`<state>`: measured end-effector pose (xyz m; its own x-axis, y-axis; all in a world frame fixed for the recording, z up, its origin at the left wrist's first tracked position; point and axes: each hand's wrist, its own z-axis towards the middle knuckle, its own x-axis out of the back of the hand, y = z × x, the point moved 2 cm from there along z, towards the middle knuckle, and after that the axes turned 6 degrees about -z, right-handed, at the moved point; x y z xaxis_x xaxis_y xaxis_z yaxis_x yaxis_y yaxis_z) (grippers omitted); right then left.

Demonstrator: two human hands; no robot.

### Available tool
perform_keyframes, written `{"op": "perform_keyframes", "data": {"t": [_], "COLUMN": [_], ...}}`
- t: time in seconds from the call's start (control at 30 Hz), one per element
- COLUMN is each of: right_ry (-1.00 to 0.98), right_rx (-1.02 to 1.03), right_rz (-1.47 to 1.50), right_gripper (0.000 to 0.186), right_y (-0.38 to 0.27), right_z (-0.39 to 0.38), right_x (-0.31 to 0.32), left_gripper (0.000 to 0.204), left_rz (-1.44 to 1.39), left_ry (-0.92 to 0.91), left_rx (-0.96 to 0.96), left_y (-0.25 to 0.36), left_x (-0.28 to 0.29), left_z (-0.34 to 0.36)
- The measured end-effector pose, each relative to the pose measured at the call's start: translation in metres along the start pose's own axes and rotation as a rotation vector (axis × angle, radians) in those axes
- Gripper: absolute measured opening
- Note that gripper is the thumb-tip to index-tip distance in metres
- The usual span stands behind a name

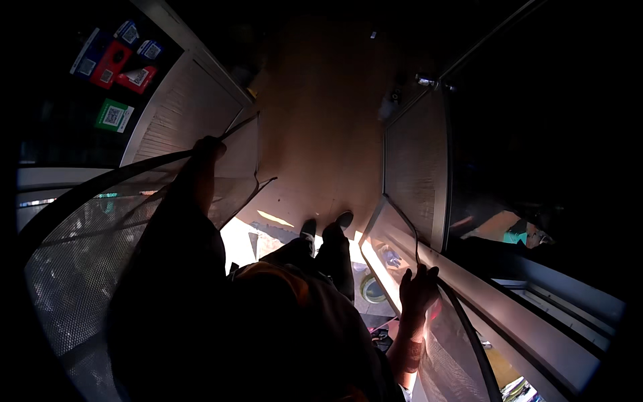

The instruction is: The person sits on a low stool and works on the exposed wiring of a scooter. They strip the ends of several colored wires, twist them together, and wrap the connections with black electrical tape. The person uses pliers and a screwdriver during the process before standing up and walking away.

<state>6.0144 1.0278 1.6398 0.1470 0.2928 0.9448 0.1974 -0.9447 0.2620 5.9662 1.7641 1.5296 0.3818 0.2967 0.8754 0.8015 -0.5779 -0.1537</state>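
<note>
Two see-through mesh screen curtains with black edge strips hang to either side of me in a doorway. My left hand (pixel 209 149), dark in shadow, is closed round the top black strip of the left mesh curtain (pixel 74 275), which stretches from the lower left to beside the left door panel. At the lower right, my right hand (pixel 418 289) has its fingers bent at the black strip of the right mesh curtain (pixel 450 352). That curtain's upper part runs forward from the fingers along the right door panel. Shadow hides much of the left arm.
White-framed door panels stand at left (pixel 191 100) and right (pixel 418 154). Between them stretches a brown floor (pixel 315 120), with my shoes (pixel 343 219) at its near edge. Several coloured cards (pixel 112 63) are stuck on dark glass. A round basin (pixel 372 289) sits below, near my right forearm.
</note>
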Motion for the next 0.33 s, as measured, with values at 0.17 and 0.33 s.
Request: {"op": "perform_keyframes", "data": {"t": [0.17, 0.33], "right_ry": [-0.126, -0.447], "right_rx": [-0.228, -0.25], "right_rz": [0.266, 0.55], "right_gripper": [0.053, 0.076], "right_y": [0.004, -0.006], "right_z": [0.041, 0.155], "right_x": [-0.027, -0.185], "left_gripper": [0.05, 0.07], "left_rz": [-0.289, -0.449], "left_ry": [0.077, -0.124], "left_rx": [0.222, 0.413], "left_y": [-0.032, -0.032], "left_x": [-0.02, -0.09], "left_z": [-0.017, -0.044]}}
